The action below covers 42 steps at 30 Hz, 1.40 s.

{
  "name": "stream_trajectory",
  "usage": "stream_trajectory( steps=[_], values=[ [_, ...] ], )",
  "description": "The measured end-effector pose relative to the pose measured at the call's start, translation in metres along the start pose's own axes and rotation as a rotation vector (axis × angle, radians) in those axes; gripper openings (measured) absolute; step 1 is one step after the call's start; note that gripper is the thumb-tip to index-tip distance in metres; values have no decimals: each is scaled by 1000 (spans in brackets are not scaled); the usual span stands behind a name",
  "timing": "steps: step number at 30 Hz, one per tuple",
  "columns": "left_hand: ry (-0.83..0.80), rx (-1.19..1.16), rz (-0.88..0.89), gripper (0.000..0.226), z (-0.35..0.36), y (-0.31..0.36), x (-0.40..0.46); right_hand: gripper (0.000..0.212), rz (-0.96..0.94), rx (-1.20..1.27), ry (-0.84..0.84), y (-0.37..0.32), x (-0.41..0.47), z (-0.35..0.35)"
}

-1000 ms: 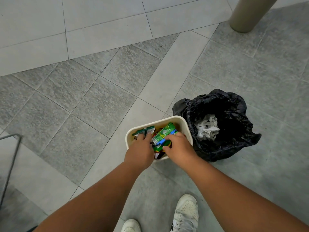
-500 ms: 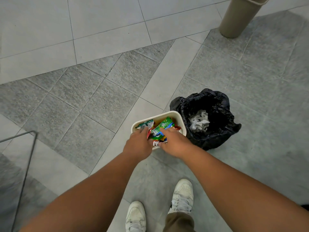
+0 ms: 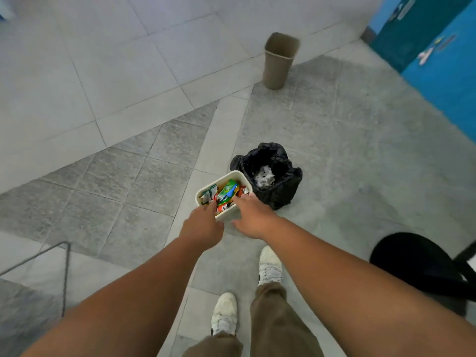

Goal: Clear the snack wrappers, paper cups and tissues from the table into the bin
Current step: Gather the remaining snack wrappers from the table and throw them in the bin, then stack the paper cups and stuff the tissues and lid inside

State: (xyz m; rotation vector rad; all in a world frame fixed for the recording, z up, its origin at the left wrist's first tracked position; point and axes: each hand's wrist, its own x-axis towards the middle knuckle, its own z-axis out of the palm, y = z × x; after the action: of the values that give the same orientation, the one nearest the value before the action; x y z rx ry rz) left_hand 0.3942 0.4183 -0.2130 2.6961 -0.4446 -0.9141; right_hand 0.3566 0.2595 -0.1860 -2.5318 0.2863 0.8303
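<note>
clearly light and crinkly, the snack wrappers (image 3: 225, 193) fill the stiff cream tub (image 3: 239, 176), best held by its rim, where the left hand (image 3: 202, 226) and right hand (image 3: 253, 219) now rest with fingers loosely extended.

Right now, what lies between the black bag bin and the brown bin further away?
In the head view, only bare floor tiles lie between the black bag bin and the brown bin.

so the small bin (image 3: 223, 195) sits on the floor (image 3: 347, 150) with snack wrappers (image 3: 224, 193) in it, bagged bin (image 3: 268, 176) touching its right side with tissue (image 3: 264, 176) inside. left hand (image 3: 202, 229) and right hand (image 3: 253, 217) at its near rim. another bin (image 3: 279, 61) way behind, shoes (image 3: 269, 266) in front, chair (image 3: 422, 264) far right
</note>
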Motion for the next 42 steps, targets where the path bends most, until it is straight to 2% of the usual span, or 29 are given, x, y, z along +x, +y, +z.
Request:
stream_trajectory(
  steps=[8, 12, 16, 18, 23, 29, 36, 42],
  values=[
    [60, 170, 190, 54, -80, 54, -98, 70, 103, 97, 211, -21, -151, -42],
    [82, 256, 332, 59, -103, 97, -133, 72, 170, 170, 308, -6, -222, -49],
    [72, 308, 505, 55, -103, 158, -165, 76, 248, 247, 415, 22, -298, -46],
    [52, 342, 600, 57, -94, 197, -183, 76, 299, 285, 478, 43, -341, -43],
    [32, 382, 796, 79, -46, 297, -251, 81, 461, 411, 646, 101, -465, -18],
    [-9, 377, 998, 88, 26, 390, -359, 84, 648, 529, 795, 163, -603, 36],
    [-75, 422, 1142, 89, 101, 461, -457, 84, 801, 606, 962, 214, -731, 90],
    [-84, 448, 1250, 89, 141, 504, -511, 83, 896, 641, 1057, 242, -800, 115]
  ],
)
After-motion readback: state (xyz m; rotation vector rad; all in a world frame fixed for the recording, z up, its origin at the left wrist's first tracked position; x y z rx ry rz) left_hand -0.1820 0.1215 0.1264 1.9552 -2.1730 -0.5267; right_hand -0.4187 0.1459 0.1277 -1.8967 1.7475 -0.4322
